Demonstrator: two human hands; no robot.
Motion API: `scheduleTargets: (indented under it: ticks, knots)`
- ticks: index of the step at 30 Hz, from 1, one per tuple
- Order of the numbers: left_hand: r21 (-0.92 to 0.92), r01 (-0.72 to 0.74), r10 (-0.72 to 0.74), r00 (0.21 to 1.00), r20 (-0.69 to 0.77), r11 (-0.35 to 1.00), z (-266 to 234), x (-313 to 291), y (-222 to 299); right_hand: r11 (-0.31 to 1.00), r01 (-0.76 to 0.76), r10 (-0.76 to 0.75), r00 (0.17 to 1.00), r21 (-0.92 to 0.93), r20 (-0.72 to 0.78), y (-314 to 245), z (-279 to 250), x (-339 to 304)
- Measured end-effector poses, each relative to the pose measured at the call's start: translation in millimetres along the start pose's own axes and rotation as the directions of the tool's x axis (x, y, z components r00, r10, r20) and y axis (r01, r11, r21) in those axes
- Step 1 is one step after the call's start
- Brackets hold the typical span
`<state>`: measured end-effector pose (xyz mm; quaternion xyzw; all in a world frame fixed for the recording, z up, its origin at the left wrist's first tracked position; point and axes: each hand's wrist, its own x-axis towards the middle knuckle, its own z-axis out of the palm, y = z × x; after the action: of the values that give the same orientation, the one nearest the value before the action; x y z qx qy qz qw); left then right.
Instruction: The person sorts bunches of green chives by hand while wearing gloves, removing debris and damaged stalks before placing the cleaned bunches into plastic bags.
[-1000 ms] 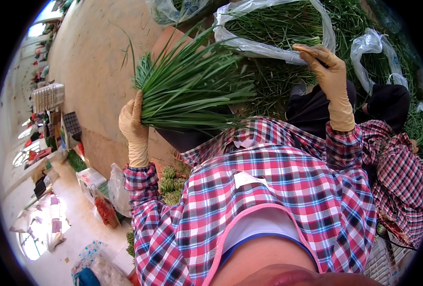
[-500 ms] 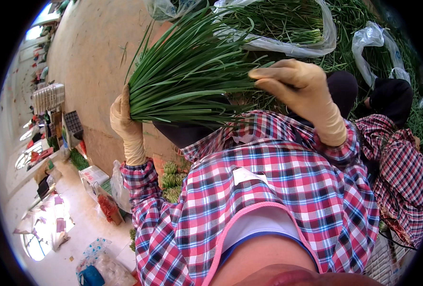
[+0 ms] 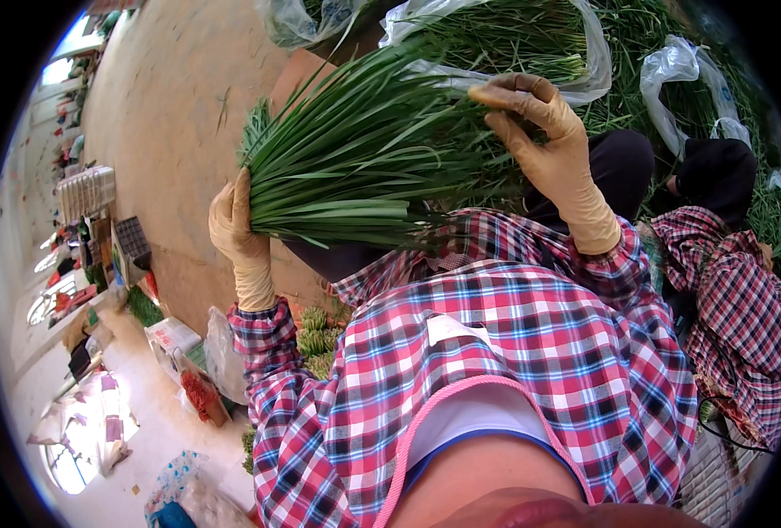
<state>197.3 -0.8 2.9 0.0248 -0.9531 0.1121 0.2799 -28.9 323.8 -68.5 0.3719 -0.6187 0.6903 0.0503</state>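
A thick bunch of long, flat green leaves, like garlic chives (image 3: 346, 150), fans out to the right in front of me. My left hand (image 3: 236, 220), in a tan rubber glove, is closed round its gathered left end. At the leaf tips is my right hand (image 3: 540, 128), gloved alike, its fingers bent and the thumb apart from them. Nothing clearly shows between those fingers. A paler green clump (image 3: 254, 132) shows just beyond my left hand, partly hidden by the bunch.
An open clear plastic bag (image 3: 597, 62) of greens lies beyond my right hand. More loose greens (image 3: 637, 35) cover the far right. Another person's plaid sleeve (image 3: 742, 299) is close on my right. Bundled stalks (image 3: 315, 334) lie by my left forearm, and crates (image 3: 87, 194) stand farther left.
My right hand has moved slightly left and up, and its thumb and fingers have spread apart. The left hand, still gripping the bunch, has shifted slightly right and down.
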Motion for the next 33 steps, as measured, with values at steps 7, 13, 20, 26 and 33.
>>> scheduleTargets:
  ticks: [7,13,20,26,33]
  knots:
    - [-0.021,-0.042,0.041,0.999,-0.032,0.999,-1.3,8.0,-1.9,0.784,0.231,0.006,0.925,-0.576,0.380,-20.7,44.8,-30.0]
    - [-0.059,-0.011,0.007,0.998,-0.065,0.998,-7.4,-2.2,-8.7,0.968,-0.035,0.097,0.966,-0.250,0.241,7.2,10.5,-18.8]
    - [-0.002,-0.038,0.037,0.998,-0.055,0.999,-16.7,-4.9,-9.1,0.780,0.102,0.138,0.934,-0.617,0.328,50.9,-24.5,6.0]
    - [-0.023,-0.022,0.020,0.996,-0.086,0.999,-16.7,-3.7,-9.0,0.914,0.033,0.198,0.834,-0.405,0.515,94.2,-20.3,-2.6]
    - [0.010,0.030,-0.029,0.996,-0.087,0.999,-21.8,-14.4,-17.0,0.986,-0.059,0.096,0.966,-0.157,0.241,75.4,-65.5,0.3]
